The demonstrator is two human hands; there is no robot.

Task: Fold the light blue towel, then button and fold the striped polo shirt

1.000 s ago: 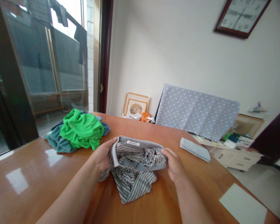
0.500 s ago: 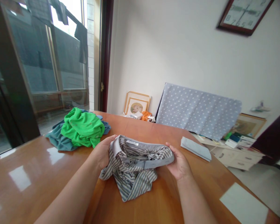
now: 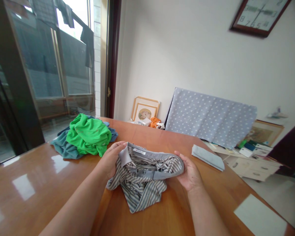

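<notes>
Left hand (image 3: 112,160) here, fingers closed on the grey collar (image 3: 125,156) of a striped shirt (image 3: 141,193), thumb over the edge. Across from it, the right hand (image 3: 189,172) is curled around the collar's other end, loosely it seems, though the cloth hides some of the fingers. Between the two, the neck gapes open, white label (image 3: 139,151) showing at the far side, and the striped body lies bunched below on the glossy wooden bench (image 3: 177,213). Out to the left, there's a heap: a bright green garment (image 3: 88,134) crumpled on top of a teal garment (image 3: 66,147). Over to the right, a folded pale blue-grey cloth (image 3: 207,158) lies flat, and nearer, a pale sheet (image 3: 260,214) sits by the bench's edge. Beyond, a polka-dot cover (image 3: 211,114) drapes in front of the wall, with a clock (image 3: 260,14) hanging up above.
</notes>
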